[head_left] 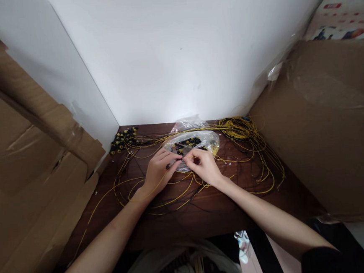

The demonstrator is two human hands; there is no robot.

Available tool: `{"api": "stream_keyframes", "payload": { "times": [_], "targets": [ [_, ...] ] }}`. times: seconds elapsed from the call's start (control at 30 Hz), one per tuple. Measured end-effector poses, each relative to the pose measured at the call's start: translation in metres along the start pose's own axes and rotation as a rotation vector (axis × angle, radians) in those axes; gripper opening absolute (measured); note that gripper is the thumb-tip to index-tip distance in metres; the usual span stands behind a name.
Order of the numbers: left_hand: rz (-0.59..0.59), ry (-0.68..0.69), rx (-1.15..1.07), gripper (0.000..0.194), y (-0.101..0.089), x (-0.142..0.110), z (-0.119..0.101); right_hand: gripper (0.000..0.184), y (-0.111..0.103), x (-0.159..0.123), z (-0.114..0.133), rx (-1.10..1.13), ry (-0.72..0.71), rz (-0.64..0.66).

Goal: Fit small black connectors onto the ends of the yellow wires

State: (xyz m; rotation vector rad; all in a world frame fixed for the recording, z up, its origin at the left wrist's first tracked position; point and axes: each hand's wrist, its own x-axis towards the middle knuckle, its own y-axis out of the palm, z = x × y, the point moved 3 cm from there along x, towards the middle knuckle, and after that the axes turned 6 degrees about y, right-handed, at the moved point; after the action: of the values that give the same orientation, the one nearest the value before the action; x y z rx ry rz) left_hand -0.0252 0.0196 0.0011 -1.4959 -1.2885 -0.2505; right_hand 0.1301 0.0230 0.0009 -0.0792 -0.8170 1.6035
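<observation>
My left hand [159, 168] and my right hand [204, 165] meet fingertip to fingertip over the middle of the dark wooden table. Thumb and forefinger of the left pinch a small dark piece, perhaps the end of a thin wire. The right is closed in a pinch too, its contents hidden by the fingers. A yellow wire [95, 208] trails away at the left, running past my left forearm. Just behind the hands lies a clear plastic bag [213, 139], its mouth open, with small black and yellow parts [189, 143] inside.
Black and yellow connectors [124, 140] are heaped at the back left, wires leading from them. A bundle of yellow wires [239, 127] lies back right, loops spreading forward. Cardboard [29, 165] flanks the left, a cardboard box [326, 133] the right. A white wall [176, 61] stands behind.
</observation>
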Motion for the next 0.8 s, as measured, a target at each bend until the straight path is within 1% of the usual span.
{"api": "stream_keyframes", "payload": {
  "times": [0.37,0.8],
  "targets": [
    [0.007,-0.034,0.001,0.011,0.0003,-0.0013,0.0015,0.015,0.0011,-0.0009,0.0015,0.013,0.004,0.005],
    [-0.016,-0.032,-0.036,0.011,-0.0002,-0.0005,-0.0001,0.017,-0.0008,-0.0010,0.0023,0.018,0.008,0.008]
  ]
}}
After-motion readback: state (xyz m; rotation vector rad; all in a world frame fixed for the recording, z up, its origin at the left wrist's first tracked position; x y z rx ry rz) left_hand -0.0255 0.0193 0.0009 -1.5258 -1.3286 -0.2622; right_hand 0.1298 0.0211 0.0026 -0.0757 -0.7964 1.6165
